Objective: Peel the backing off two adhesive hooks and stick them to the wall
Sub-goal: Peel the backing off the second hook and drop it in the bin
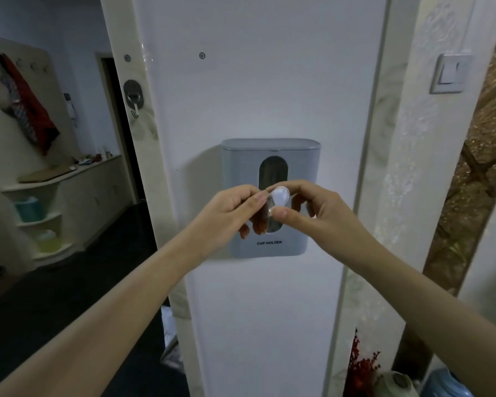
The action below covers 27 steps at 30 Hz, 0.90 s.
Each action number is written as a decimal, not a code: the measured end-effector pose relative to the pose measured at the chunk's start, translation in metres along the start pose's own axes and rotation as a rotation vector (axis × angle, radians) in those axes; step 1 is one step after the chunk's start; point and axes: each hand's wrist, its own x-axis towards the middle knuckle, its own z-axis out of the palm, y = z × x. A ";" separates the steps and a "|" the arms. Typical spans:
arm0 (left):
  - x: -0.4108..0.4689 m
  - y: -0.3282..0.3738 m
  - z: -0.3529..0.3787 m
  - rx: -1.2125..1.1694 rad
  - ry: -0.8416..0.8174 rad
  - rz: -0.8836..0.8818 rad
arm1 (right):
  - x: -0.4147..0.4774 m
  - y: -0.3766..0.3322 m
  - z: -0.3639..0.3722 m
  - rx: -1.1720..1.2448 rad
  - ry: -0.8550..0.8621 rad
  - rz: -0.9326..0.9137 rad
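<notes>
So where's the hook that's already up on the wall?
In the head view it sits upper left: a dark-backed metal hook on the pale trim at the wall panel's left edge, above and left of the grey cup holder, under a small round sticker.

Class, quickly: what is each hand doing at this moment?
Left hand: closed, pinching the left edge of the adhesive hook.
Right hand: closed, thumb and fingers pinching the same adhesive hook's pale oval face.
</notes>
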 end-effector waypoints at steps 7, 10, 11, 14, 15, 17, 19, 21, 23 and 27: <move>0.012 0.001 0.015 0.198 0.169 0.068 | 0.003 0.015 -0.016 -0.066 -0.020 0.065; 0.020 0.004 0.021 0.325 0.205 0.109 | 0.004 0.018 -0.026 -0.022 -0.048 0.060; 0.022 0.005 0.023 0.343 0.213 0.115 | 0.004 0.018 -0.029 -0.008 -0.051 0.056; 0.026 0.010 0.027 0.320 0.237 0.100 | 0.005 0.018 -0.037 -0.009 -0.064 0.033; 0.027 0.012 0.028 0.311 0.255 0.092 | 0.005 0.017 -0.039 -0.013 -0.070 0.028; 0.029 0.017 0.028 0.314 0.272 0.075 | 0.006 0.016 -0.043 -0.031 -0.077 0.013; 0.030 0.022 0.029 0.343 0.223 0.060 | 0.005 0.016 -0.045 -0.072 -0.072 0.001; 0.030 0.025 0.029 0.382 0.163 0.047 | 0.004 0.015 -0.047 -0.094 -0.071 -0.008; 0.029 0.028 0.029 0.391 0.137 0.042 | 0.003 0.014 -0.048 -0.095 -0.078 -0.014; 0.028 0.035 0.031 0.370 0.116 0.034 | 0.002 0.013 -0.049 -0.074 -0.078 0.007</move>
